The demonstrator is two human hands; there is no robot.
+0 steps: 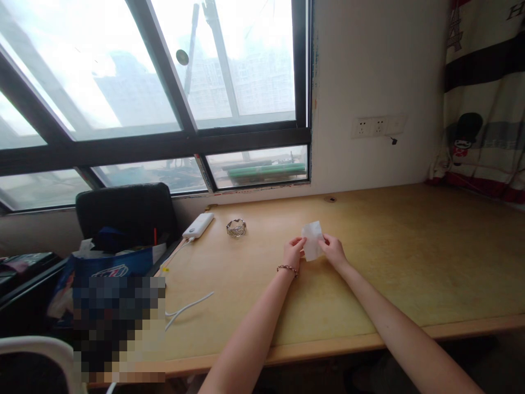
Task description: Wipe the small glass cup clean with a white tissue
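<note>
A small white piece of paper or tissue (312, 241) is held up just above the wooden table (385, 251). My left hand (293, 249) pinches its left edge, and a braided bracelet circles that wrist. On the opposite edge, the fingers of my right hand (333, 249) are closed on the same sheet. Whether it is paper or tissue cannot be made out. To the left of my hands, apart from them, a silvery openwork metal bracelet (237, 228) lies on the tabletop.
A white power bank (199, 225) with a cable plugged in lies at the table's left edge. Nearer me are white cable ends (186, 309). A black chair (127, 210) with a blue bag (118, 268) stands left of the table. Wall sockets (377, 126) sit above the back edge.
</note>
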